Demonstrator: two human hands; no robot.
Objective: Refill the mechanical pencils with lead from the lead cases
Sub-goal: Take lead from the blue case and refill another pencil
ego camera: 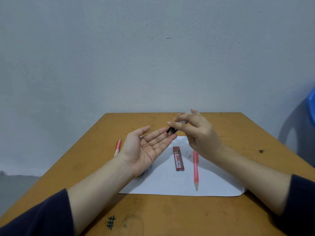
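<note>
My left hand (146,149) lies palm up with straight fingers above the table, holding nothing. Just over its fingertips my right hand (196,133) pinches a small dark lead case (171,129), tilted with its black end pointing down toward my left fingers. A red lead case (178,158) marked 2B lies flat on the white paper (179,183). To its right on the paper lies a pink mechanical pencil (195,169), tip toward me. Another pencil, red and white (118,147), rests on the table left of my left hand. Something blue shows under my left wrist, mostly hidden.
The wooden table (170,215) stands against a pale wall; its left and right edges slope away near my forearms. A blue plastic chair (305,126) is at the far right. A black hash mark (111,222) is drawn near the front edge.
</note>
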